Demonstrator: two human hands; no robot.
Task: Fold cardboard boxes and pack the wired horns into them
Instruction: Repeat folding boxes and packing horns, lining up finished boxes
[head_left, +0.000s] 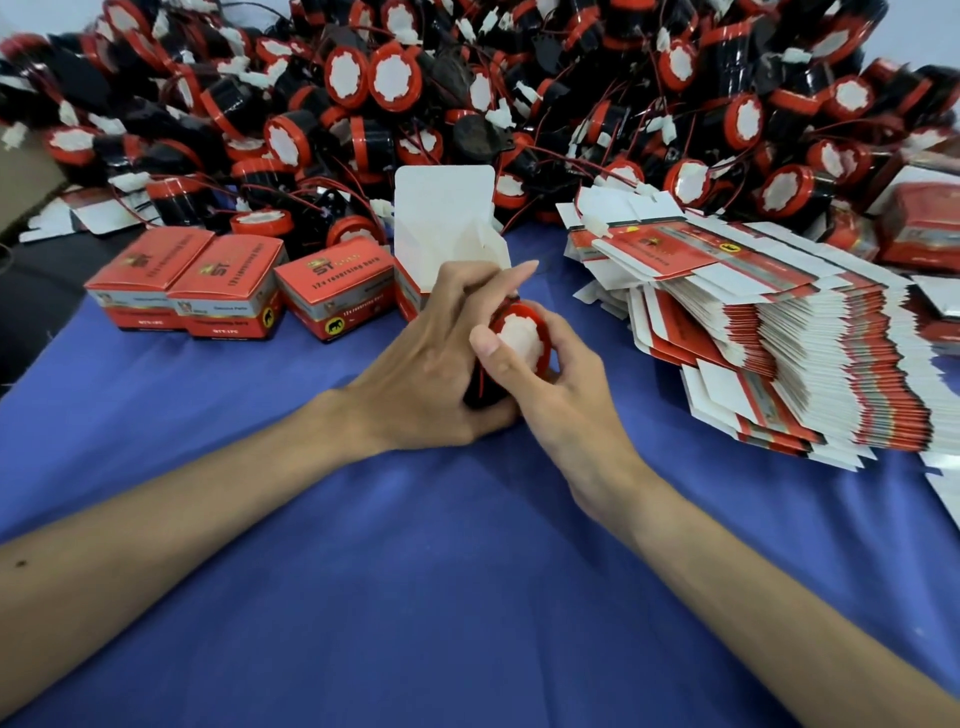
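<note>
Both hands hold one wired horn (521, 332), a black body with a red rim and a white face, above the blue cloth. My left hand (431, 364) wraps its black body from the left, index finger stretched out. My right hand (550, 384) grips the red rim, thumb on the white face. Just behind them stands an open red box (447, 228) with its white lid flap upright. Its lower part is hidden by my left hand.
Three closed red boxes (228, 286) stand in a row at the left. A tall stack of flat box blanks (779, 338) lies at the right. A big heap of wired horns (467, 88) fills the back. The blue cloth (441, 571) covers the table in front.
</note>
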